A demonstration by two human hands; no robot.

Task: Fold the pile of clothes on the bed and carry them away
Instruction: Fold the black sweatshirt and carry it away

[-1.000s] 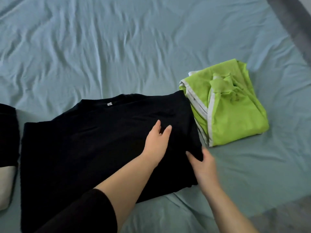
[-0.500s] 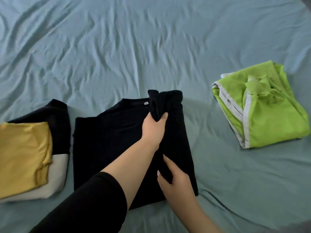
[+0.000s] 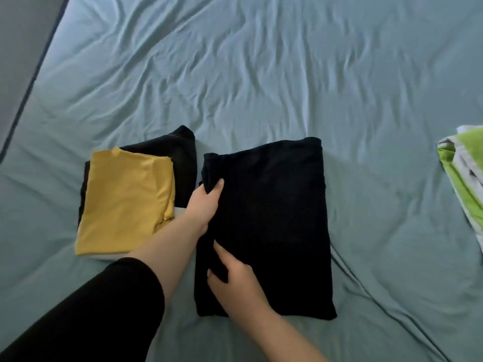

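Observation:
A black shirt (image 3: 274,218) lies folded in half lengthwise in the middle of the bed. My left hand (image 3: 202,209) grips the shirt's left edge near its top. Lower down on the same edge, my right hand (image 3: 235,280) pinches the black cloth. To the left sits a stack of folded clothes: a yellow garment (image 3: 125,199) on top, a black one (image 3: 183,158) and a white one beneath it. A folded green garment with white trim (image 3: 465,173) shows at the right edge, partly out of frame.
The wrinkled blue-green bed sheet (image 3: 261,74) stretches across the whole view. The bed's left edge and a grey floor strip (image 3: 18,48) show at the upper left.
Both hands carried the shirt's right half over to the left, laying it onto the left half. The view swung left, so the green garment slid to the frame's right edge.

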